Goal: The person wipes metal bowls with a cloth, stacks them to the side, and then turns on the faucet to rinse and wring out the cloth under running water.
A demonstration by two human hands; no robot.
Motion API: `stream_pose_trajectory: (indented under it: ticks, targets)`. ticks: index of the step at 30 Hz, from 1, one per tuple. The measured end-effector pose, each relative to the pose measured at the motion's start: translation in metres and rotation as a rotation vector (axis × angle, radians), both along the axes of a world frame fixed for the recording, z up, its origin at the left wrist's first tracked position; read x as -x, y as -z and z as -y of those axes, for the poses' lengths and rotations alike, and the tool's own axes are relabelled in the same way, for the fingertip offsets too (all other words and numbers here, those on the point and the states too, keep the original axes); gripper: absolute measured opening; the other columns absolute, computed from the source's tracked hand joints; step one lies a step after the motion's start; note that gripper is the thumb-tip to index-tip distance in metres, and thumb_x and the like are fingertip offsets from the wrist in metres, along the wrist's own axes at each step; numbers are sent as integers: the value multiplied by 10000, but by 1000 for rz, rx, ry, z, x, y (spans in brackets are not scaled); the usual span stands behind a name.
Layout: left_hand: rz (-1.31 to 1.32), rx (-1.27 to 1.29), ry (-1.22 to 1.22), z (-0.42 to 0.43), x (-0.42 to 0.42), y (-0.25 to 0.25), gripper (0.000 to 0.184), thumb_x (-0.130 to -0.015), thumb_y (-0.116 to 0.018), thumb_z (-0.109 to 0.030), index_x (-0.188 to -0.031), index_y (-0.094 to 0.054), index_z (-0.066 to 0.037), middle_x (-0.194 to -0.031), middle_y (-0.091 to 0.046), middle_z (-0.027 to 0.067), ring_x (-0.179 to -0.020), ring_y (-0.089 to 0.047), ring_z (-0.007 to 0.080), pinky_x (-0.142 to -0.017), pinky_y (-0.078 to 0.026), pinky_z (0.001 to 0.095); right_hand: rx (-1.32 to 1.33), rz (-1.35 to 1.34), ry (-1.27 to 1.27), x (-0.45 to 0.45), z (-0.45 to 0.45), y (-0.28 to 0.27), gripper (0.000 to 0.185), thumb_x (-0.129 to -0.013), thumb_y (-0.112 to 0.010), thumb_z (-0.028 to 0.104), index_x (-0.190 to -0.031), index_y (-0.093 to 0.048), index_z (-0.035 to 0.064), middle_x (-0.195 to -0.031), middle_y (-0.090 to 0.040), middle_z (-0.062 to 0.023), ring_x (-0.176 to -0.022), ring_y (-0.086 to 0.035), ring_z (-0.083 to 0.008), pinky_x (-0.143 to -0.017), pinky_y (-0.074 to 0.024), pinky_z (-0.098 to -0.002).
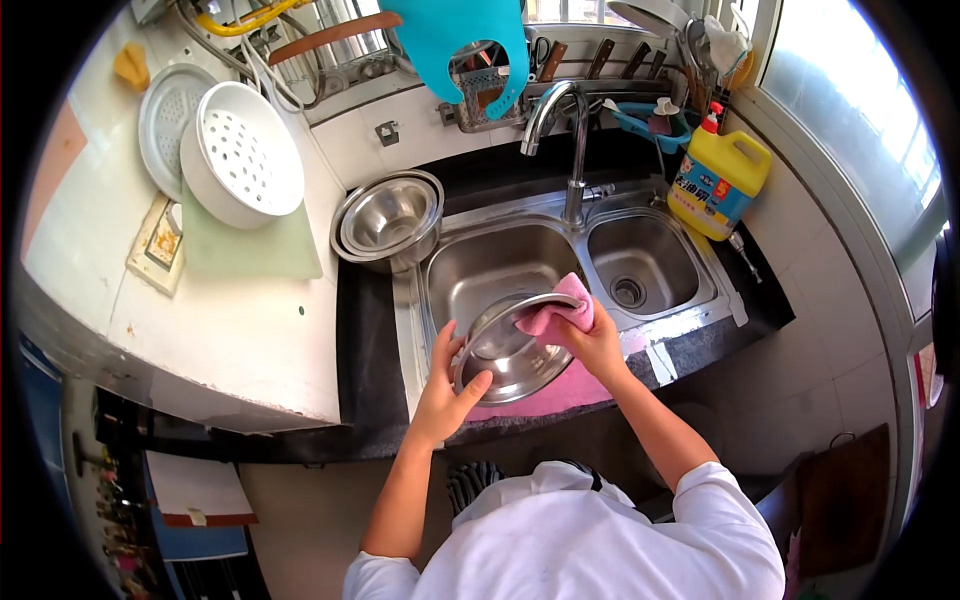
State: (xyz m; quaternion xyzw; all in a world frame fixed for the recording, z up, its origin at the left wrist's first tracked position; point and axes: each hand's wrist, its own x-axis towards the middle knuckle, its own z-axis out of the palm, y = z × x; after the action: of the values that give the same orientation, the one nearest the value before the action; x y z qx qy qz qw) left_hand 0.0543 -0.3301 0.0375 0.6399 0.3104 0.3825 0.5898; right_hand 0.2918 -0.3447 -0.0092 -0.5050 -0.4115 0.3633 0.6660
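Observation:
A shiny metal bowl [510, 365] is tilted above the front edge of the larger sink basin [500, 262]. My left hand [446, 392] grips its left rim, thumb inside and fingers round the outside. At the bowl's upper right rim, my right hand [592, 345] holds a pink cloth [558, 312] folded over the edge and pressed against the metal. Below the bowl, a pink mat or cloth [560, 393] lies along the counter's front edge, partly hidden by the bowl.
Nested metal bowls [385, 215] stand left of the sink. The faucet [575, 150] rises behind it, beside the smaller basin [640, 265]. A yellow jug [718, 180] stands at the right. A white colander [243, 155] hangs on the left wall; knives [600, 58] stand at the back.

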Motion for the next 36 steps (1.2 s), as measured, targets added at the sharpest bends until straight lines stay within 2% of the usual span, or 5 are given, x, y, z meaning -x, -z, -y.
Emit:
stream_pose_trajectory:
  ticks: [7, 17, 22, 32, 36]
  targets:
    - [-175, -224, -296, 12, -16, -7, 392, -917, -433, -109, -1292, -404, 4, -1225, -511, 144, -1145, -480, 202, -968, -339, 270, 48, 484, 49, -1, 4, -19, 258, -783, -649, 92, -1012, -538, 46, -871, -637, -88, -816, -603, -135, -712, -475, -294]
    - [60, -197, -491, 22, -48, 6, 414, -913, -383, -49, -1320, -343, 12, -1282, -440, 116, -1151, -455, 181, -970, -340, 269, 112, -649, -41, 73, 10, 23, 310, -875, -594, 204, -1123, -506, 39, -1057, -580, -55, -935, -565, -141, -793, -469, -281]
    - [94, -222, -617, 2, -45, 15, 391, -914, -401, -64, -1295, -377, 20, -1202, -511, 95, -1067, -507, 161, -889, -399, 256, 411, -740, -477, 96, 51, 17, 359, -878, -584, 193, -1182, -469, 38, -1080, -573, -66, -963, -573, -166, -831, -471, -303]
    - [493, 463, -670, -28, -18, 58, 479, -798, -637, -14, -1176, -342, -7, -1131, -490, 102, -1014, -527, 212, -871, -438, 310, 264, -640, -131, 42, 48, 13, 369, -882, -528, 203, -1203, -440, 44, -1166, -512, -84, -1095, -488, -200, -918, -400, -322]
    - [698, 961, -188, -23, -14, 100, 189, -871, -516, -50, -1046, -452, -83, -895, -550, 45, -666, -563, 126, -497, -452, 197, -64, 48, -62, 54, 48, -29, 500, -860, -543, 243, -1285, -381, 35, -1295, -428, -155, -1218, -396, -252, -1011, -293, -343]
